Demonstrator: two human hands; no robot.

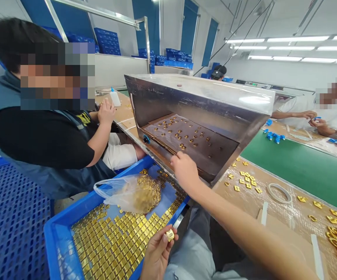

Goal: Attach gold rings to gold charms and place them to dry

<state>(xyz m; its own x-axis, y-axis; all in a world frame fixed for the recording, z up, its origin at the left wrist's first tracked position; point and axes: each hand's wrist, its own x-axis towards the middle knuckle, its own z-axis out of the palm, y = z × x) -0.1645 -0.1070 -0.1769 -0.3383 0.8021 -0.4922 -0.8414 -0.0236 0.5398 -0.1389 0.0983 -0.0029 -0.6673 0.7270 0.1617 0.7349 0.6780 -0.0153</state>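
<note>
Your left hand (pixel 157 252) pinches a gold part (pixel 170 235) over the blue tray (pixel 51 233); the grip's light, so it could drop btwn tray & lap. Right hand (pixel 184 171) is closed at the steel box (pixel 197 97) lip, can't tell if holding anything; its edge could scrape you.

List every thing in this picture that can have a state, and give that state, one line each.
Left hand: shut on a gold piece.
Right hand: reaching into the steel hood, fingers curled, holding nothing I can see.
Steel hood: open at the front, small gold parts scattered inside.
Plastic bag: open, lying on its side, holding gold parts.
Blue tray: filled with rows of gold pieces.
Tape ring: lying flat.
</note>
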